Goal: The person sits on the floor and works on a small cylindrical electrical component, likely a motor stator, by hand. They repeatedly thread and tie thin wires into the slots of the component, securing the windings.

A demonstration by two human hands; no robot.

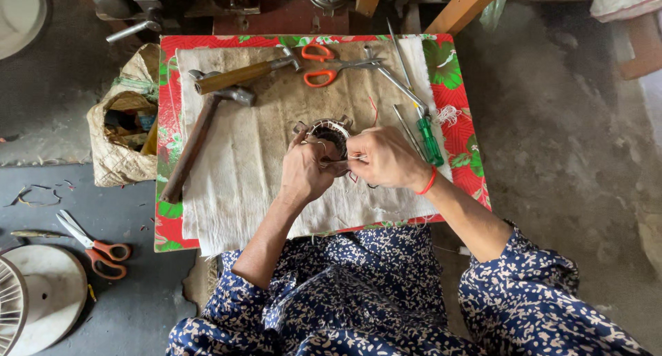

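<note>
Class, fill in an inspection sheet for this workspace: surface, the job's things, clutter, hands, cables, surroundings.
Surface: low board with red floral covering, a stained pale cloth over it.
Job's things: round wound metal ring, thin pale thread.
Clutter: two hammers, orange scissors, green-handled screwdriver, metal rods.
Hands: left hand holds the ring; right hand pinches the thread.
Cables: nothing seen.
Surroundings: open sack, second orange scissors on the grey floor, white fan part.
</note>
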